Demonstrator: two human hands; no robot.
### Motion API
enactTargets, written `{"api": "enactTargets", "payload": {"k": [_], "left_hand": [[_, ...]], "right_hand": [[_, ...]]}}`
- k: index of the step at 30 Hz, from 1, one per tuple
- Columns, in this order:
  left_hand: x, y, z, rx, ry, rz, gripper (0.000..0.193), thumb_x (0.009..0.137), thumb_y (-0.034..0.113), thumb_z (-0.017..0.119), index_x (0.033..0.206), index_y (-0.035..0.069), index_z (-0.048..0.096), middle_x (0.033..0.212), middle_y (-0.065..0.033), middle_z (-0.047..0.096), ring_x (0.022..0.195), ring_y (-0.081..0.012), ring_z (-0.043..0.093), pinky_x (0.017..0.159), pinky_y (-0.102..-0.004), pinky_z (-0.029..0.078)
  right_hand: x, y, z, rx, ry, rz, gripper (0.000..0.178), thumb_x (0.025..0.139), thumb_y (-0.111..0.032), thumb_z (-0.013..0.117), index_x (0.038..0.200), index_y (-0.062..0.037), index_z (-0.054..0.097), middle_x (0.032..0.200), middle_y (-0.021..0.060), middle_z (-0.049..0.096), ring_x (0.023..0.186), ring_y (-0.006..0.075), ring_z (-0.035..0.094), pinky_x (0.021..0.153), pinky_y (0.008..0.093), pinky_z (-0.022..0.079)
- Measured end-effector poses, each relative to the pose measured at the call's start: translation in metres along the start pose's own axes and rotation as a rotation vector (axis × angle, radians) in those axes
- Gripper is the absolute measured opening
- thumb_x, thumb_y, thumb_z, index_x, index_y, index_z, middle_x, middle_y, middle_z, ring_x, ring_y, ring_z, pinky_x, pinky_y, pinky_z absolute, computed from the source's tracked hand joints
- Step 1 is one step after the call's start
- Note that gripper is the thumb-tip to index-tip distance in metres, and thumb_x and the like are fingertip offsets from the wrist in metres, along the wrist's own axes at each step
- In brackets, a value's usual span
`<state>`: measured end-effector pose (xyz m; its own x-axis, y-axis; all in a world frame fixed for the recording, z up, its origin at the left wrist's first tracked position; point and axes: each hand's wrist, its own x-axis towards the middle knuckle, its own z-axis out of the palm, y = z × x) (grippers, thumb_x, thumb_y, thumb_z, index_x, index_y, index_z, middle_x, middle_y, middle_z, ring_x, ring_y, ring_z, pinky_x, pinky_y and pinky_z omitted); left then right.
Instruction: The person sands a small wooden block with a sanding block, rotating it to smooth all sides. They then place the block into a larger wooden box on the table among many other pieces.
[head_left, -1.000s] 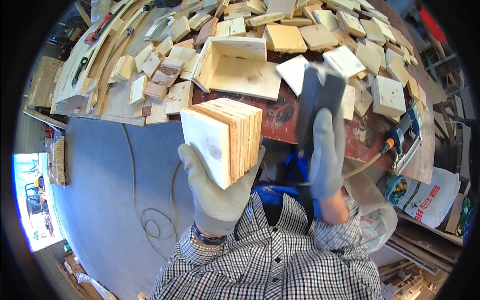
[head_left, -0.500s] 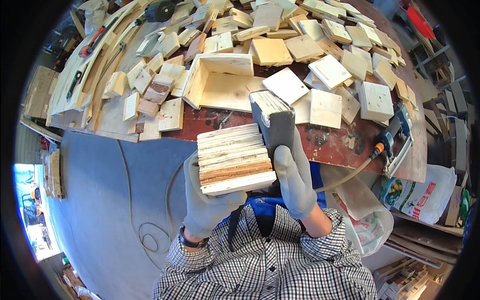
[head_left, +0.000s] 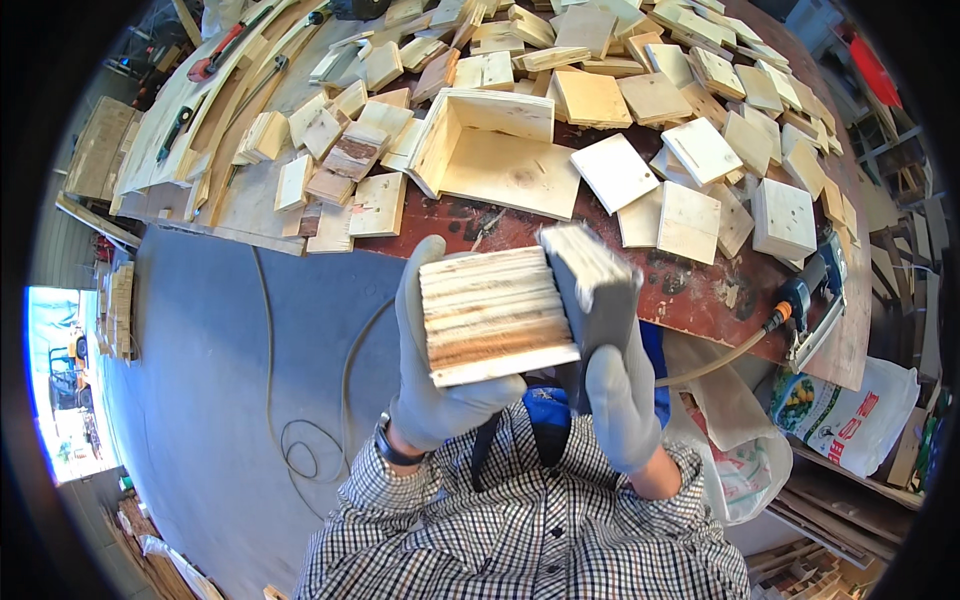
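In front of my chest, my left hand [head_left: 452,408] is closed around a stack of small wooden boards [head_left: 498,315]. Its fingers run up the stack's left side and its thumb lies beneath. The boards are pressed face to face, their rough edges turned up; some are whitish, others brown. My right hand [head_left: 622,408] grips a dark, flat-sided block [head_left: 602,305] with a pale, rough top, blurred by motion. This block stands upright against or close to the stack's right end; I cannot tell whether they touch. Both hands wear grey gloves.
Beyond my hands, a dark red worktable [head_left: 690,305] carries a heap of loose wooden squares [head_left: 590,97] and an open-sided wooden box [head_left: 515,175]. At its right edge lies an air nailer [head_left: 808,300] with a hose [head_left: 715,368]. A printed plastic bag [head_left: 850,415] sits at right.
The view has shifted, so the table appears farther right. The stack is tipped, showing more of its edges, and my left fingers now reach up its side. The dark block has dropped lower beside it.
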<state>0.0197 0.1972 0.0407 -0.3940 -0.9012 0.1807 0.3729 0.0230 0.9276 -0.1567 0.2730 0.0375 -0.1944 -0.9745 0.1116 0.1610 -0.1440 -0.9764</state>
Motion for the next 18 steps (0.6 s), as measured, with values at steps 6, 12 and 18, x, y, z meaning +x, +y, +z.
{"api": "enactTargets", "payload": {"k": [6,12,18], "left_hand": [[-0.008,-0.018,-0.023,0.409,-0.151,0.193,0.129,0.085,0.047,0.093,0.17,0.003,0.007,0.157,-0.0184,0.046,0.144,-0.0315,0.055,0.115,-0.0484,0.054],[-0.009,-0.009,-0.015,0.198,-0.072,0.183,0.129,0.084,0.046,0.094,0.169,0.001,0.009,0.154,-0.0171,0.047,0.142,-0.0333,0.056,0.113,-0.049,0.056],[-0.003,-0.001,-0.028,0.841,-0.115,0.278,0.127,0.075,0.043,0.1,0.165,-0.004,0.023,0.151,-0.0197,0.05,0.138,-0.0324,0.057,0.113,-0.0462,0.052]], "right_hand": [[0.012,0.001,-0.001,-0.025,0.009,0.142,0.066,0.114,-0.031,0.048,0.163,0.0112,0.032,0.141,0.0173,0.053,0.128,0.0238,0.051,0.117,0.0363,0.037],[0.002,-0.003,0.003,-0.115,-0.017,-0.024,0.069,0.114,-0.031,0.05,0.165,0.011,0.031,0.138,0.021,0.053,0.122,0.0272,0.054,0.118,0.0379,0.037],[-0.002,-0.008,-0.015,0.089,-0.012,0.35,0.068,0.114,-0.039,0.048,0.163,0.0077,0.037,0.136,0.0121,0.06,0.118,0.0155,0.058,0.105,0.0302,0.046]]}}
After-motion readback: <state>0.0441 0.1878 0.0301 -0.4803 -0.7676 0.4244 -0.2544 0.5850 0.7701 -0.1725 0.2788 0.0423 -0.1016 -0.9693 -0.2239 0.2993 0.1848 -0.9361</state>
